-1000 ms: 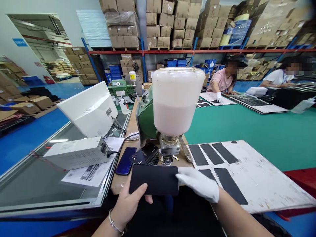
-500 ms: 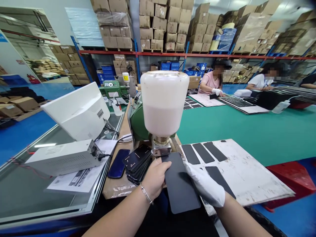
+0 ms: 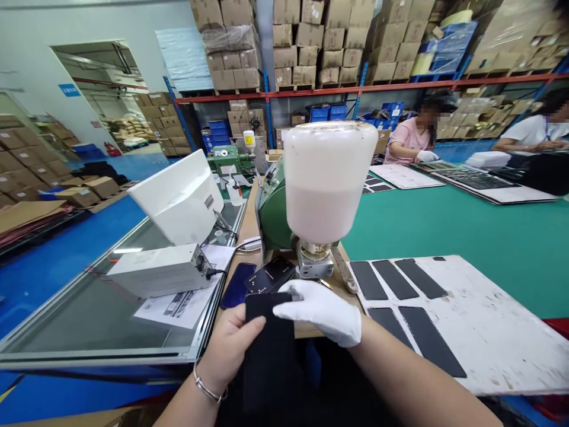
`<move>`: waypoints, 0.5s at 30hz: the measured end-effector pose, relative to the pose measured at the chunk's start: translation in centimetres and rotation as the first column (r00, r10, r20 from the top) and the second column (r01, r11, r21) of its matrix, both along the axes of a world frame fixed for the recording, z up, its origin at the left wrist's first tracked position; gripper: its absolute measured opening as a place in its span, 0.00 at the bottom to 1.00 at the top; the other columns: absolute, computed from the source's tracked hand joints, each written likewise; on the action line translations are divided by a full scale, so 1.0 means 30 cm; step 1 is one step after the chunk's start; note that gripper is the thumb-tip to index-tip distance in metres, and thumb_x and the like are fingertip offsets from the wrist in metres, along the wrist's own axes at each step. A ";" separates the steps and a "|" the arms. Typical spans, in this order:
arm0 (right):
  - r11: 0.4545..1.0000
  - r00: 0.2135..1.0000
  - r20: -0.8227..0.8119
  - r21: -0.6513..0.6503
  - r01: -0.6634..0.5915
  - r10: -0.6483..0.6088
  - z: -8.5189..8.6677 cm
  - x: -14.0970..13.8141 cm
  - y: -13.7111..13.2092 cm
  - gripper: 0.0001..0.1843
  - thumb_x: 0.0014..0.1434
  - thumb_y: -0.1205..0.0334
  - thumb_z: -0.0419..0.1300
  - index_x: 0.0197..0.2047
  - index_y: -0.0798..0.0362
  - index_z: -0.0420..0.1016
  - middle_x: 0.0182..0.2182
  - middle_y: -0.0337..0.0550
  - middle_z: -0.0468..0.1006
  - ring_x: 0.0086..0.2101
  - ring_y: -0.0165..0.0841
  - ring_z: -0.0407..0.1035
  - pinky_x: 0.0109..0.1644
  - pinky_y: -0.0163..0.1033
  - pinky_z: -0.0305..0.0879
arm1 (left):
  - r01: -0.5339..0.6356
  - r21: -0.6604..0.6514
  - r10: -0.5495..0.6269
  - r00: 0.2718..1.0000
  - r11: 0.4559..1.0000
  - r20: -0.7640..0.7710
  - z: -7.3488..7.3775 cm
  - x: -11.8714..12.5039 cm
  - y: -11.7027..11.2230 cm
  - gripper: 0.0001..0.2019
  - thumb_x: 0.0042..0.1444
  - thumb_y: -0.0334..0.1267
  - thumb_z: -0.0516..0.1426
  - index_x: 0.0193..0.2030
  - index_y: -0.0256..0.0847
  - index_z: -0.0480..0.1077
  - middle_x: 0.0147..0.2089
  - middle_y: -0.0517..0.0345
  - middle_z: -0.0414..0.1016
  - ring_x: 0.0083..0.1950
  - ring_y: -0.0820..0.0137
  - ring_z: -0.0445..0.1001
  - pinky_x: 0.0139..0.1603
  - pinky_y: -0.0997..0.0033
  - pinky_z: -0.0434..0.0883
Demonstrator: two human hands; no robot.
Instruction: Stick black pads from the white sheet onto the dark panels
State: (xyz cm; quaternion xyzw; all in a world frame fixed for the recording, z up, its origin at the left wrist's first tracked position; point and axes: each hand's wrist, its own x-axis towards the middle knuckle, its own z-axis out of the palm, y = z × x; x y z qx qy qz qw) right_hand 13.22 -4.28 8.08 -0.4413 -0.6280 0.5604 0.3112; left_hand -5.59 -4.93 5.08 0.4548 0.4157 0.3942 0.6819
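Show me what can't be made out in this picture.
Head view:
Black panel: the left hand covers part of it, and its lower end fades into the dark.
Stack of black pieces: its near end is hidden behind the right hand.
Paper: its print is too small to read.

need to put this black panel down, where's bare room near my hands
The green mat is bare just beyond the white board with black strips. The glass top has room left of the metal box. The wooden bench is crowded: bottle, phone and stacked black panels sit right by your left hand and right hand.
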 end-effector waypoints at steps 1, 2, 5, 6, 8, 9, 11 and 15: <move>1.000 1.000 0.028 -0.010 -0.003 0.003 -0.002 0.015 -0.003 0.14 0.47 0.54 0.64 0.33 0.55 0.71 0.28 0.38 0.73 0.29 0.30 0.66 0.31 0.34 0.63 | 0.064 0.032 -0.062 0.996 0.997 -0.060 -0.011 0.008 0.003 0.09 0.47 0.39 0.62 0.33 0.35 0.76 0.28 0.54 0.77 0.29 0.68 0.73 0.31 0.72 0.68; 1.000 0.999 0.053 -0.025 0.001 0.000 -0.007 0.032 -0.010 0.13 0.45 0.57 0.65 0.32 0.55 0.71 0.26 0.36 0.72 0.27 0.28 0.65 0.28 0.32 0.61 | 0.130 0.054 -0.123 0.986 0.990 -0.114 -0.021 0.021 0.005 0.09 0.48 0.39 0.61 0.30 0.34 0.75 0.28 0.54 0.77 0.29 0.69 0.72 0.31 0.73 0.68; 0.991 0.988 0.108 -0.070 0.115 -0.107 -0.036 0.100 -0.048 0.10 0.43 0.65 0.65 0.29 0.55 0.69 0.22 0.33 0.70 0.23 0.25 0.63 0.24 0.30 0.57 | 0.353 0.073 -0.329 0.918 0.933 -0.222 -0.048 0.081 0.005 0.07 0.49 0.37 0.59 0.30 0.35 0.75 0.30 0.57 0.76 0.32 0.69 0.71 0.33 0.74 0.66; 0.981 0.979 0.116 -0.077 0.177 -0.168 -0.049 0.130 -0.064 0.10 0.42 0.66 0.65 0.28 0.55 0.68 0.22 0.33 0.70 0.23 0.25 0.63 0.25 0.29 0.58 | 0.441 0.058 -0.416 0.876 0.896 -0.243 -0.055 0.103 0.002 0.06 0.48 0.35 0.59 0.32 0.35 0.75 0.31 0.57 0.77 0.33 0.68 0.71 0.34 0.74 0.66; 0.940 0.942 0.100 -0.086 0.329 -0.321 -0.074 0.198 -0.096 0.10 0.43 0.65 0.65 0.28 0.55 0.67 0.22 0.34 0.70 0.24 0.26 0.64 0.26 0.30 0.59 | 0.585 0.019 -0.559 0.784 0.811 -0.271 -0.068 0.145 -0.002 0.07 0.45 0.31 0.59 0.34 0.36 0.75 0.33 0.59 0.76 0.34 0.68 0.71 0.34 0.74 0.66; 0.914 0.920 0.065 -0.103 0.393 -0.388 -0.086 0.234 -0.111 0.10 0.44 0.63 0.65 0.27 0.55 0.67 0.23 0.34 0.71 0.24 0.26 0.65 0.27 0.31 0.61 | 0.620 -0.002 -0.596 0.754 0.785 -0.277 -0.074 0.164 0.000 0.08 0.44 0.30 0.58 0.33 0.36 0.75 0.32 0.59 0.76 0.32 0.70 0.70 0.32 0.75 0.65; 0.877 0.885 -0.059 -0.176 0.447 -0.462 -0.107 0.304 -0.141 0.11 0.45 0.61 0.65 0.29 0.54 0.68 0.25 0.36 0.73 0.27 0.29 0.68 0.31 0.34 0.65 | 0.596 -0.032 -0.581 0.767 0.802 -0.271 -0.084 0.203 0.015 0.06 0.45 0.29 0.57 0.30 0.36 0.74 0.25 0.62 0.72 0.26 0.75 0.67 0.26 0.78 0.62; 0.861 0.831 -0.264 -0.301 0.411 -0.489 -0.128 0.415 -0.185 0.12 0.48 0.60 0.64 0.37 0.53 0.72 0.34 0.44 0.78 0.35 0.37 0.72 0.42 0.42 0.69 | 0.417 -0.033 -0.418 0.903 0.908 -0.103 -0.092 0.302 0.072 0.06 0.50 0.35 0.57 0.26 0.35 0.69 0.17 0.66 0.61 0.16 0.82 0.54 0.16 0.81 0.51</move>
